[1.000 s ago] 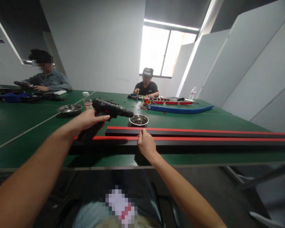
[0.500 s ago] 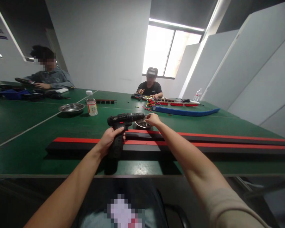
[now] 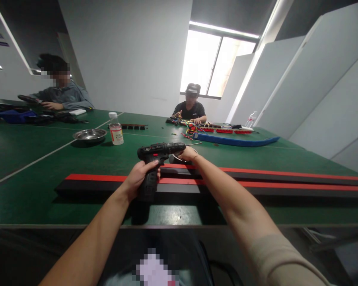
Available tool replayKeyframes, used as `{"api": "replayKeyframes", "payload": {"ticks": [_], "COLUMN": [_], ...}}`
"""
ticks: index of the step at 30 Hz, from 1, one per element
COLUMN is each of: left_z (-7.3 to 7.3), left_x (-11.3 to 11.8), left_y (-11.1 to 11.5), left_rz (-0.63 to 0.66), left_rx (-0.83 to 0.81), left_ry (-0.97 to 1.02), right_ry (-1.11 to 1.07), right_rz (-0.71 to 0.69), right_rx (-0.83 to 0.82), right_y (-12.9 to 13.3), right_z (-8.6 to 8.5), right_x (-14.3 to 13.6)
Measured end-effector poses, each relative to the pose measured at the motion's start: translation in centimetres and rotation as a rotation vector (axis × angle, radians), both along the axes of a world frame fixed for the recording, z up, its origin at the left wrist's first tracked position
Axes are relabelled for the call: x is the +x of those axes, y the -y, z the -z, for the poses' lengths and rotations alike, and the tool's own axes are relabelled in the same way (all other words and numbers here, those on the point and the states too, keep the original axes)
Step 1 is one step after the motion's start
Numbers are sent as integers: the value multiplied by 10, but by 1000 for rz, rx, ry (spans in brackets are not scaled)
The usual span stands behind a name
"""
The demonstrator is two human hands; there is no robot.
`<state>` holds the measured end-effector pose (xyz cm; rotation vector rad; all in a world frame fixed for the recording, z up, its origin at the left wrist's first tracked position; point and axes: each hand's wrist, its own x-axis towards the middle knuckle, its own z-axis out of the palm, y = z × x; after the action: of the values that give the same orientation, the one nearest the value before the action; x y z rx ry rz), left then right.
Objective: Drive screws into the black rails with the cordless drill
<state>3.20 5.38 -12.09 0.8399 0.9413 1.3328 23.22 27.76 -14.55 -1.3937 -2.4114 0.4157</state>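
Note:
A black cordless drill is gripped by its handle in my left hand, its long thin bit pointing right. Past the drill's front end, my right hand reaches down into a small metal bowl, covering most of it. The fingertips of that hand are hidden, so what they touch cannot be made out. Two long black bars with red top strips lie across the table below my hands: the nearer bar and the farther bar.
On the green table stand a shiny metal dish and a labelled bottle to the left. A curved blue strip and coloured wires lie farther back. Two people sit across the table.
My right hand has moved down into the small bowl, away from the drill bit, and now hides the bowl's contents. My left hand still holds the drill.

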Motion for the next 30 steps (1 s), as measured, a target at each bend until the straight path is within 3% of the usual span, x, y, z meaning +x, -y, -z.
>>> {"api": "replayKeyframes", "payload": {"ticks": [10,15,19,23,27,30], "left_z": [0,1,-2,-1,2,3], "left_x": [1,-1,-1,-3,-5,-7], "left_y": [1,0,1,1,1,2], "left_rz": [-38,13,49,84,123,130], "left_rx": [-22,-15,-26,-45,-57,-41], "left_ry": [-4,-5,-3,-53,-141,-196], "right_ry": [-104,-241,-479,-557,-721,-885], "right_rz": [93,115,29,5,65,147], "right_rx": [-35,-68,-52,-62,-163,-191], "right_y": [5,21,57,110,150,160], "right_z": [-1,-5,-8,-10,-8,-4], "right_x": [10,15,38,75,100,106]}}
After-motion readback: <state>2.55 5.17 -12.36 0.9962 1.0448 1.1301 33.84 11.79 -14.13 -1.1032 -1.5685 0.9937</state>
